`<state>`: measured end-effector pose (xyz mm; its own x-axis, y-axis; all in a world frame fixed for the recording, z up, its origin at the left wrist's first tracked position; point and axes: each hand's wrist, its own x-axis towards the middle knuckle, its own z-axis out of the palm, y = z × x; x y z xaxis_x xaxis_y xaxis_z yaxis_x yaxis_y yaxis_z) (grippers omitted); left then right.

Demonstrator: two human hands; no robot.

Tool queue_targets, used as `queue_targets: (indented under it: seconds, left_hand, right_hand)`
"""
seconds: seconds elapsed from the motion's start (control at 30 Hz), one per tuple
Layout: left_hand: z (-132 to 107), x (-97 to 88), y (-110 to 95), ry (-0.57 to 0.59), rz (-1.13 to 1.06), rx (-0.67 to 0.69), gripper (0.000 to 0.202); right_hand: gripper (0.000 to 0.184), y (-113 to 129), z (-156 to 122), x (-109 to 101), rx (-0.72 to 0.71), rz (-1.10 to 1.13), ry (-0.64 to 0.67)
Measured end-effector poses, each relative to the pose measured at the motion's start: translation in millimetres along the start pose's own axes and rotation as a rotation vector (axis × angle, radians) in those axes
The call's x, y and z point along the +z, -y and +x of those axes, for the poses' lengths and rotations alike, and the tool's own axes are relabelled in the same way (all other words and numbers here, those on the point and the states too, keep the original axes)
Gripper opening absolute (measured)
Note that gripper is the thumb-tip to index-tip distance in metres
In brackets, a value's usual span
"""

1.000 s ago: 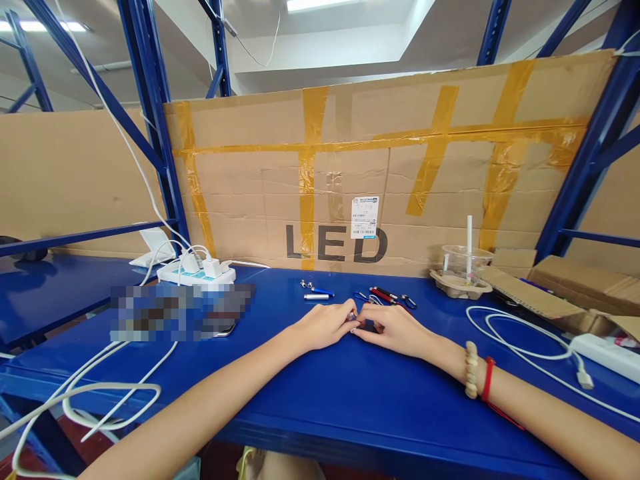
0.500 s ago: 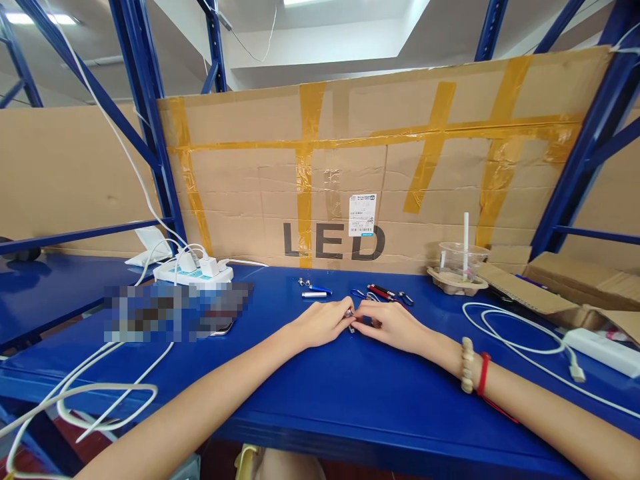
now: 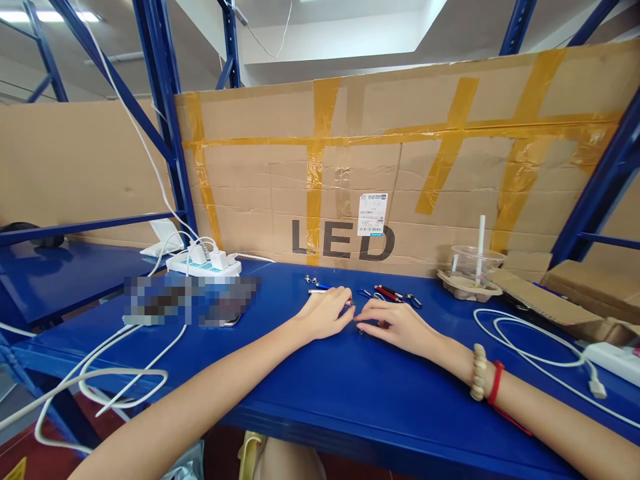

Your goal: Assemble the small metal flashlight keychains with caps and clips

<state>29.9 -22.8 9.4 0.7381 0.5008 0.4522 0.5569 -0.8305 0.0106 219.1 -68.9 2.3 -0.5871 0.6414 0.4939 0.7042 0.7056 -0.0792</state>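
Observation:
Both my hands rest on the blue table, fingertips almost meeting. My left hand lies curled over a small silver part by its fingertips; what it grips is too small to name. My right hand is closed in a pinch on a tiny dark piece at its fingertips, too small to make out. A bead bracelet and a red cord circle my right wrist. Just behind the hands lie several small pen-like torches, red, black, blue and silver, with loose metal bits beside them.
A taped cardboard wall marked LED closes the back. A white power strip with plugs sits at the left, its cables trailing off the front edge. At right stand a plastic cup in a paper tray, white cables and cardboard boxes.
The hands stay together at the same spot; the left hand has shifted slightly back over a silver piece. The camera has tilted and swung a little, moving the scene rightward.

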Motion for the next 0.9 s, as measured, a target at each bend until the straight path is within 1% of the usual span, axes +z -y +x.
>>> queue_targets:
  seconds: [0.13, 0.27, 0.33, 0.53, 0.67, 0.9]
  left_hand:
    - [-0.5, -0.1, 1.3, 0.017, -0.025, -0.011, 0.023]
    - [-0.1, -0.6, 1.5, 0.037, -0.047, -0.026, 0.024]
    - [0.3, -1.6, 1.6, 0.060, -0.070, -0.026, 0.023]
    - [1.7, -3.3, 2.0, 0.145, -0.116, 0.046, 0.023]
    - [2.4, -2.0, 2.9, 0.157, -0.074, 0.090, 0.025]
    - [2.9, 0.1, 5.0, 0.169, -0.031, 0.114, 0.029]
  right_hand:
    - [0.028, 3.5, 0.6, -2.2, 0.008, 0.049, 0.006]
    - [0.030, 4.2, 0.2, -1.2, 0.010, 0.069, 0.020]
    - [0.028, 2.8, 0.2, 0.2, -0.005, 0.060, 0.021]
    - [0.025, -1.8, 0.8, 1.5, 0.006, 0.104, 0.014]
    - [0.026, -2.1, 0.8, 1.0, 0.020, 0.119, 0.006]
    - [0.025, -1.1, 0.8, -1.1, 0.034, 0.100, 0.028]
